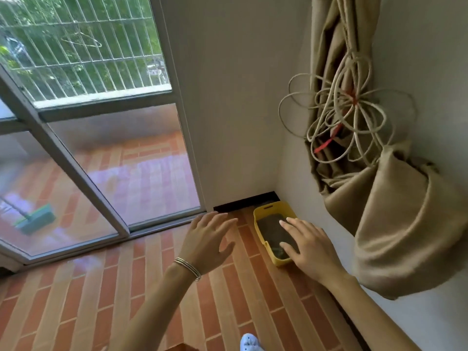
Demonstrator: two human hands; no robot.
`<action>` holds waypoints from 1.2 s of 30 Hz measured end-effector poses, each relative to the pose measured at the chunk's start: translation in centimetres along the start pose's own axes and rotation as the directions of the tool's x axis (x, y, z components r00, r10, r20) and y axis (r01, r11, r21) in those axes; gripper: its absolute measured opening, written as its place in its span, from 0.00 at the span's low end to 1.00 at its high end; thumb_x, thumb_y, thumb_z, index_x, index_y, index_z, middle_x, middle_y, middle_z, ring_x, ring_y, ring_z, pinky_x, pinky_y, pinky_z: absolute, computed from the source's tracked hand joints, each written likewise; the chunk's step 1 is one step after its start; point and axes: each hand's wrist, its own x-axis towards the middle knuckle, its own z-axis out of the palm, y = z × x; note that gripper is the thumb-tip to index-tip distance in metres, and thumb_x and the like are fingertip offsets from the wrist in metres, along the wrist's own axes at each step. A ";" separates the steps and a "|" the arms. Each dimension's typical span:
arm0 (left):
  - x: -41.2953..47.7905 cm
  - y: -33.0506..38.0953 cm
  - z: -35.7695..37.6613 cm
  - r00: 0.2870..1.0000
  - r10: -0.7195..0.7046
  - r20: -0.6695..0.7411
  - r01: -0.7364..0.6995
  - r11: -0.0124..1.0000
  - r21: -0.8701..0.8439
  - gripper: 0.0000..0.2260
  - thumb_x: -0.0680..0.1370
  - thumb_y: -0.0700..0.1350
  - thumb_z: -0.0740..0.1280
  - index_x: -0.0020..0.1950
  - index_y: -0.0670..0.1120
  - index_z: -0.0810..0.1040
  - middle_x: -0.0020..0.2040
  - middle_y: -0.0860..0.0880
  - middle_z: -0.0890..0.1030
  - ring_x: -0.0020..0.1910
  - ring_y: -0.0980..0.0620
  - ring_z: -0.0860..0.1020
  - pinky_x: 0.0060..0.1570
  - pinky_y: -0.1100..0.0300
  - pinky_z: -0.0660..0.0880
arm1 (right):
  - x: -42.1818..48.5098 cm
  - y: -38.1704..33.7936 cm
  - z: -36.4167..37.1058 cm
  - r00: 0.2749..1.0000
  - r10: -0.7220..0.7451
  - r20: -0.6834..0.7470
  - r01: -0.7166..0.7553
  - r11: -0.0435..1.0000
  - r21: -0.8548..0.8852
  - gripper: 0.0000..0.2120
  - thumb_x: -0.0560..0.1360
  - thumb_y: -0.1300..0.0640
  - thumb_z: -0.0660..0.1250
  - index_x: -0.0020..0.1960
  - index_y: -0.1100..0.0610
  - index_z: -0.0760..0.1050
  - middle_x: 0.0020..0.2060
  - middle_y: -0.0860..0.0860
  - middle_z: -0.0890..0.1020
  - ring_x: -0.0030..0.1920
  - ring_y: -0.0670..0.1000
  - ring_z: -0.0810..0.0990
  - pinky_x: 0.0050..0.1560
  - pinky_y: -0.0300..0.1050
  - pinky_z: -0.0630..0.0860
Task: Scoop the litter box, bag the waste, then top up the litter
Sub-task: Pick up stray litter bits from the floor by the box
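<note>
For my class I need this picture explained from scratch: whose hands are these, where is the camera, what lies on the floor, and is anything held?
No machine here: a person wears one wide-angle camera on the head, looking forward and down, so you see their own arms. The left hand, with bracelets at the wrist, and the right hand both have straight, spread fingers and hold nothing. On the brick-patterned floor, in the corner, sits a yellow litter box with dark litter inside; the right hand overlaps its near end, and whether it touches is unclear. A glass door is on the left; a bundled beige curtain with a coiled cord hangs on the right. No scoop or bag shows.
</note>
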 end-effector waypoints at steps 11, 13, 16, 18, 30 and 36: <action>14.2 -3.8 4.6 0.983 0.183 -0.009 -0.183 0.983 -0.033 0.22 0.69 0.57 0.67 0.61 0.52 0.77 0.57 0.49 0.81 0.54 0.46 0.79 0.53 0.46 0.77 | 9.3 5.0 0.9 0.996 0.090 0.018 -0.090 0.996 -0.015 0.26 0.75 0.39 0.50 0.68 0.49 0.68 0.64 0.48 0.74 0.64 0.50 0.72 0.62 0.50 0.72; 16.8 -4.1 5.7 0.970 0.243 -0.015 -0.243 0.969 -0.033 0.22 0.68 0.57 0.70 0.60 0.53 0.77 0.56 0.50 0.81 0.54 0.46 0.80 0.53 0.48 0.77 | 9.9 5.9 1.2 0.991 0.131 0.015 -0.131 0.991 -0.022 0.26 0.76 0.39 0.51 0.68 0.49 0.68 0.64 0.48 0.75 0.64 0.50 0.72 0.62 0.50 0.72; 20.4 -4.3 7.0 0.950 0.312 -0.003 -0.312 0.948 -0.066 0.21 0.71 0.60 0.61 0.60 0.55 0.77 0.56 0.52 0.81 0.55 0.49 0.80 0.53 0.50 0.76 | 11.0 6.8 1.4 0.980 0.199 -0.013 -0.199 0.979 -0.037 0.25 0.76 0.40 0.52 0.68 0.50 0.69 0.63 0.47 0.75 0.63 0.48 0.72 0.62 0.47 0.71; 22.9 -4.6 8.0 0.927 0.374 0.025 -0.370 0.924 -0.094 0.22 0.72 0.61 0.56 0.61 0.56 0.76 0.57 0.55 0.80 0.56 0.51 0.78 0.55 0.52 0.75 | 11.8 7.1 1.6 0.968 0.246 -0.050 -0.249 0.967 -0.056 0.24 0.76 0.41 0.53 0.66 0.51 0.71 0.61 0.47 0.76 0.62 0.48 0.74 0.60 0.46 0.72; 37.2 -12.9 11.1 0.661 0.747 0.066 -0.713 0.653 -0.255 0.24 0.73 0.61 0.54 0.68 0.57 0.68 0.64 0.54 0.74 0.63 0.50 0.72 0.63 0.52 0.68 | 21.8 2.2 5.3 0.765 0.607 -0.214 -0.633 0.770 -0.077 0.24 0.75 0.42 0.53 0.65 0.51 0.72 0.60 0.48 0.77 0.59 0.49 0.77 0.55 0.48 0.76; 42.1 -18.4 11.5 0.545 0.838 -0.022 -0.807 0.517 -0.287 0.22 0.72 0.60 0.57 0.64 0.56 0.73 0.60 0.53 0.78 0.60 0.48 0.76 0.59 0.52 0.71 | 27.0 -2.2 6.6 0.643 0.733 -0.224 -0.764 0.634 -0.119 0.23 0.75 0.42 0.56 0.66 0.50 0.71 0.61 0.47 0.76 0.60 0.49 0.76 0.55 0.49 0.76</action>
